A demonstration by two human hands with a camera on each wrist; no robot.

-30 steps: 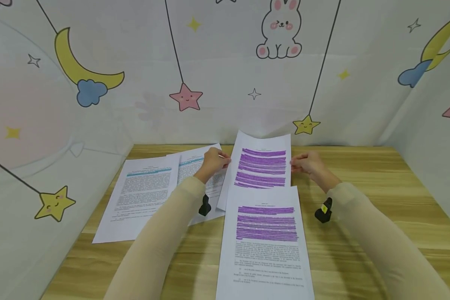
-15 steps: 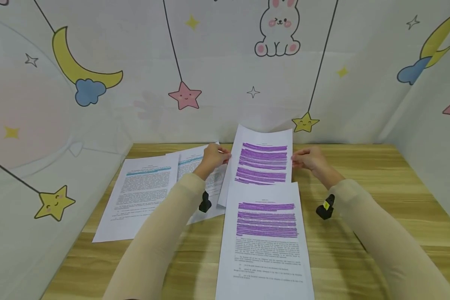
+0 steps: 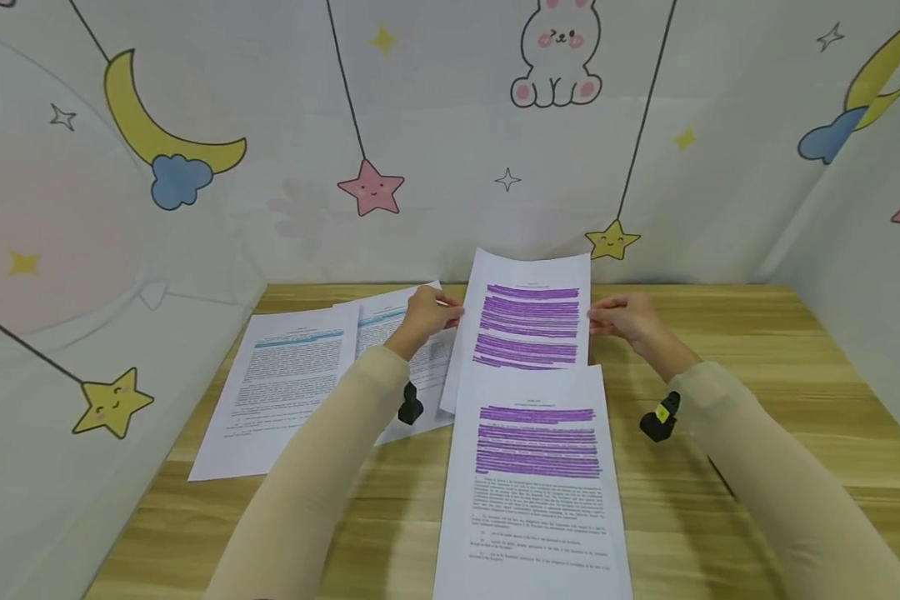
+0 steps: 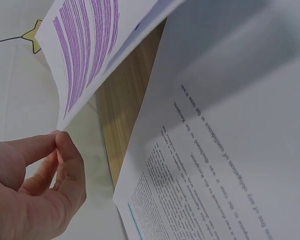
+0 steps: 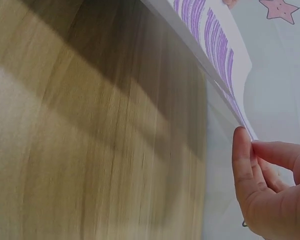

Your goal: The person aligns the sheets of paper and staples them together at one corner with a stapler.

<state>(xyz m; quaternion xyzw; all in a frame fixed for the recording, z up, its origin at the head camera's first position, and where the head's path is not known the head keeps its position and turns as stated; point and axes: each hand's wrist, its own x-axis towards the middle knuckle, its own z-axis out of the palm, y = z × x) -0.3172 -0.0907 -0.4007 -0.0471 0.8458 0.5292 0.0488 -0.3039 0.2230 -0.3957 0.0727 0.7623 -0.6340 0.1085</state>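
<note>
A printed sheet with purple highlighting [image 3: 531, 321] is held by both side edges, its top half raised and slightly bowed. My left hand [image 3: 429, 318] pinches its left edge between thumb and fingertips; my right hand [image 3: 630, 323] pinches the right edge. Both wrist views show the raised paper above the wood, its edge between thumb and fingers. Nearer the front lies a second purple-highlighted sheet [image 3: 536, 508], covering the lower part of the held one. Below my left hand is a blue-highlighted sheet [image 3: 416, 417], partly hidden by my arm.
Another blue-highlighted sheet [image 3: 281, 387] lies at the left, overlapping its neighbour. The wooden table [image 3: 727, 350] ends at a white fabric backdrop [image 3: 450, 225] printed with stars and a rabbit. A thin dark object [image 3: 720, 475] shows beside the right sleeve.
The held sheet's top edge has risen a little against the backdrop. My right hand and that sheet's right edge have shifted slightly right; my left hand keeps its pinch.
</note>
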